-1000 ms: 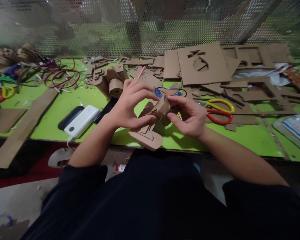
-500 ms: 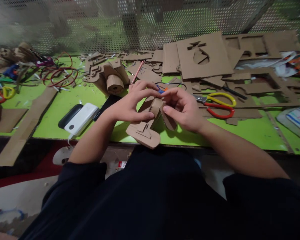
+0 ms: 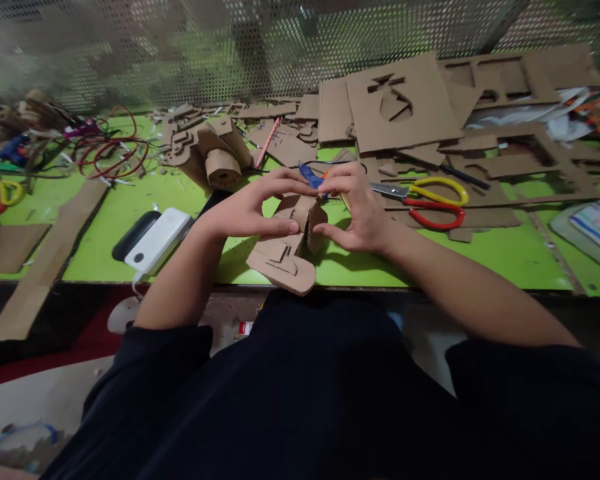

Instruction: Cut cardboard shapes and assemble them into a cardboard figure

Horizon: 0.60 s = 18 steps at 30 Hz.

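Note:
A small cardboard model [image 3: 285, 257] stands near the table's front edge, with a rounded, layered base plate towards me. My left hand [image 3: 263, 207] holds it from the left, thumb on its near face and fingers over the top. My right hand [image 3: 355, 210] grips its right side, thumb by the side flap [image 3: 319, 223] and fingertips at the upper edge. Corrugated edges show where the flap meets the body. Just behind my fingers lies a blue tool [image 3: 310, 176] with a dark cord, partly hidden.
Scissors [image 3: 437, 203] with yellow and red handles lie to the right. Cut cardboard sheets [image 3: 405, 113] cover the back right. A larger cardboard assembly [image 3: 207, 153] stands behind left. A white power bank [image 3: 159, 240] and a long cardboard strip [image 3: 55, 260] are further left.
The cardboard flap on the right, which stuck outwards, now sits closer against the model's body. My right hand has shifted slightly left and its fingers have risen. The view has moved slightly.

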Each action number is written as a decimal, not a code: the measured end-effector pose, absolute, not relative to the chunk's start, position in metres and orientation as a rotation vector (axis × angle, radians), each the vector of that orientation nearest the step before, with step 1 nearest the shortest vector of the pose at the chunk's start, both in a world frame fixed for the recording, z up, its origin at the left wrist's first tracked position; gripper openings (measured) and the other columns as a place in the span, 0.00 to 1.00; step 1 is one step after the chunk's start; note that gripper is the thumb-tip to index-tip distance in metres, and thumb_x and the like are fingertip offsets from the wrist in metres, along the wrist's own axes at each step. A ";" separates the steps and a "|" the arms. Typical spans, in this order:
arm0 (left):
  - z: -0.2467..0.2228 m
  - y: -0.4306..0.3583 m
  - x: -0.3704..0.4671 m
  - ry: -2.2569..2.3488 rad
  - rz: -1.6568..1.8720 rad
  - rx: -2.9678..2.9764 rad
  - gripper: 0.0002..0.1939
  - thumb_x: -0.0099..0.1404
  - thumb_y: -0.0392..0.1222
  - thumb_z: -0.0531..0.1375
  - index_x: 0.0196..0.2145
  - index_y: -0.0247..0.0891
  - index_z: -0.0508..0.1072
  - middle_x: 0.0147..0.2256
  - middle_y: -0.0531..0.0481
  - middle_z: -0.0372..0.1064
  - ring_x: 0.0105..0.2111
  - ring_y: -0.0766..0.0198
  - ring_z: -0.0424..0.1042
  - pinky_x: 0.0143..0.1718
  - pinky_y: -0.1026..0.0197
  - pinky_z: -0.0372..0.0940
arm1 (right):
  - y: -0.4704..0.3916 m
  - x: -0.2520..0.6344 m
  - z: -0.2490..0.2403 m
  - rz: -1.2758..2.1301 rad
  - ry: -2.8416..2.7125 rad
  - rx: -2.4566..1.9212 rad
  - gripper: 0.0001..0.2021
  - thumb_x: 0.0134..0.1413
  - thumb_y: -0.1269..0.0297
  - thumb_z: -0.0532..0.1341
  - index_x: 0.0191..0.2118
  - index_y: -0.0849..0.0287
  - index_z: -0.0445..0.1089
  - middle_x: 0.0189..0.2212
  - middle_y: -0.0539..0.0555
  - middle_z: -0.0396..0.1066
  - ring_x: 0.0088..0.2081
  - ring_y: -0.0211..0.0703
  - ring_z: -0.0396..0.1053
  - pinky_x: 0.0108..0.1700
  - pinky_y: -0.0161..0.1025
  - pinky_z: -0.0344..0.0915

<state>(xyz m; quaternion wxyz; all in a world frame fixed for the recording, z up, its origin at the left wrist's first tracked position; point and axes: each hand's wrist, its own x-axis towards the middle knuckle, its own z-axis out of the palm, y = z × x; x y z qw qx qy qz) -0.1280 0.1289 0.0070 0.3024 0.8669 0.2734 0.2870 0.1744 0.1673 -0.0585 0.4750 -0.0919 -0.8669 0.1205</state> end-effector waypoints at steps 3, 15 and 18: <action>0.008 0.128 -0.127 0.728 0.760 2.282 0.35 0.70 0.65 0.80 0.70 0.54 0.85 0.65 0.39 0.80 0.61 0.49 0.81 0.60 0.50 0.80 | 0.171 0.171 -0.063 0.282 -2.088 -0.239 0.38 0.69 0.35 0.75 0.75 0.39 0.64 0.62 0.61 0.69 0.64 0.67 0.75 0.66 0.72 0.79; 0.004 0.130 -0.126 0.762 0.766 2.262 0.35 0.69 0.64 0.81 0.67 0.49 0.86 0.65 0.38 0.82 0.65 0.46 0.81 0.71 0.44 0.75 | 0.175 0.168 -0.069 0.314 -2.108 -0.251 0.37 0.73 0.29 0.70 0.75 0.42 0.67 0.63 0.62 0.71 0.65 0.65 0.75 0.68 0.68 0.77; 0.004 0.130 -0.126 0.777 0.764 2.253 0.35 0.68 0.66 0.81 0.67 0.49 0.86 0.65 0.38 0.82 0.66 0.45 0.82 0.72 0.43 0.75 | 0.177 0.169 -0.072 0.339 -2.135 -0.282 0.39 0.72 0.26 0.70 0.75 0.43 0.67 0.65 0.63 0.72 0.67 0.67 0.75 0.70 0.69 0.77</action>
